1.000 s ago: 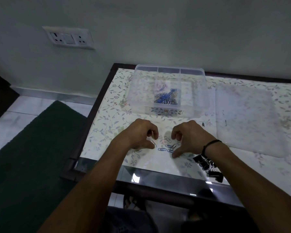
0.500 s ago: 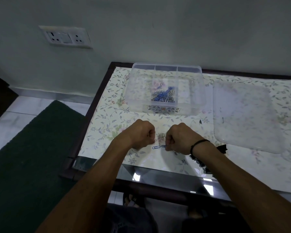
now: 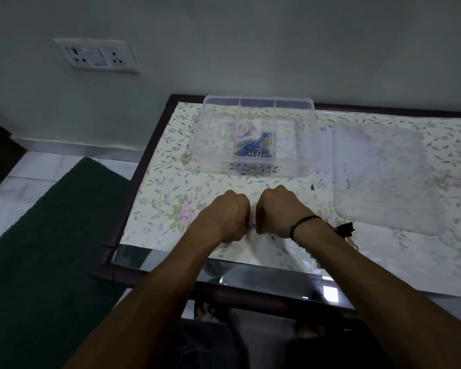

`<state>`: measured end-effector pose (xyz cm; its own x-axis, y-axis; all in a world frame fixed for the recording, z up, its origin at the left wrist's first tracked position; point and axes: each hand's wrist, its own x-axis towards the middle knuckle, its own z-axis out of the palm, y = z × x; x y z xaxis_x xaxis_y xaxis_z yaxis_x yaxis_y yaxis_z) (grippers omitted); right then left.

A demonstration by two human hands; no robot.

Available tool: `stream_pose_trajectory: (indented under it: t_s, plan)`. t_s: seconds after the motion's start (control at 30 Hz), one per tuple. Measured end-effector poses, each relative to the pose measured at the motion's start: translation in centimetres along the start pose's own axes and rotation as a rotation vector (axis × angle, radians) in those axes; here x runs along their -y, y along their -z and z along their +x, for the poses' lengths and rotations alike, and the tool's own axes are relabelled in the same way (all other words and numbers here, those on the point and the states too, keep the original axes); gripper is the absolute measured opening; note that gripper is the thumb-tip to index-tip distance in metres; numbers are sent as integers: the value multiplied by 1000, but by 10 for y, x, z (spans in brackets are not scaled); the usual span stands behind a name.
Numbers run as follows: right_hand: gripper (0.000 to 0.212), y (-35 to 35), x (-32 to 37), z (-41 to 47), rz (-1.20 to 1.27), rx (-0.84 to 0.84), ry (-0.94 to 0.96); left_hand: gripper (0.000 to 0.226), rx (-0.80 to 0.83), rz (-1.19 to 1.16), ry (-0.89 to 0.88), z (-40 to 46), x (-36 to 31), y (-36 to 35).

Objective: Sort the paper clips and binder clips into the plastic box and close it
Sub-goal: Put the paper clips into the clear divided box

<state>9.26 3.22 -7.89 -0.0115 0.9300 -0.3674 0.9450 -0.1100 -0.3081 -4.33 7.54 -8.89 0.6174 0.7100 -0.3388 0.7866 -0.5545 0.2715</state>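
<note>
Head view, the only one: both fists sit knuckles-up at frame centre on the floral table (image 3: 171, 187); left hand (image 3: 228, 217) and right hand (image 3: 277, 213) are curled tight and nearly touching; a bit of blue paper clip (image 3: 253, 226) shows in the gap between them, seemingly pinched from both sides; whether either fist hides more clips I cannot tell.

Plastic box (image 3: 258, 102) is open at upper centre, well apart from the hands; blue paper clips in box (image 3: 253, 149) are heaped in the middle compartment; side compartments look empty. Lid (image 3: 383, 179) lies flat at right of frame, beside the box. Binder clips (image 3: 347, 231) sit just right of the right wrist, partly hidden by the forearm; none in the box yet, so I judge the task under halfway.

Risks, as I judge them:
- two hands on one small clip; if both pull, it springs free and skids over the near glass edge;
- closed fists carrying loose clips to the box; any slack in the fingers drops clips short, onto a busy print where they are hard to spot;
- right forearm sweeping forward may nudge the binder clips toward the table's near edge;
- release into the wrong compartment mixes the types;
- clip on the rim stops the lid seating.
</note>
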Motion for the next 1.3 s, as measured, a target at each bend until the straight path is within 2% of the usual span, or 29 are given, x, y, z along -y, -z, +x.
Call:
stream_pose_trajectory:
  t_s: [0.13,0.23,0.3,0.37,0.5,0.57,0.63,0.77,0.83,1.0,1.13,1.23,1.3]
  plan:
    - [31,-1,1,-1,-40,45,3,9,61,50,5,-1,-2,-1]
    - [28,-1,2,-5,-40,85,-7,25,107,102,-34,-1,-4,-3]
    - [25,-2,2,-7,-48,111,-7,18,118,116,-53,-1,-4,-4]
    - [22,-3,4,-7,-70,125,10,7,105,91,-70,1,-3,-5]
    - [22,0,4,-8,-62,170,23,20,64,-57,-84,-2,5,-3]
    - [24,9,-3,-7,-2,177,6,25,37,-219,-58,-4,13,2]
    - [24,25,-14,-8,74,118,-11,23,-5,-515,62,-5,17,9]
    - [19,49,-21,-18,405,-86,-89,21,-56,-1560,429,3,-1,22]
    - [18,46,-14,-20,495,-171,-105,23,13,-1855,496,7,-13,24]
    - [11,39,1,-16,528,-349,-103,41,113,-2151,558,14,-21,18]
    - [12,37,1,-13,540,-351,-61,55,117,-2242,573,11,-15,19]
    - [8,39,2,-12,562,-424,-39,52,88,-2294,601,11,-11,21]
    - [8,39,-1,-9,639,-479,-81,47,10,-2293,631,12,-8,24]
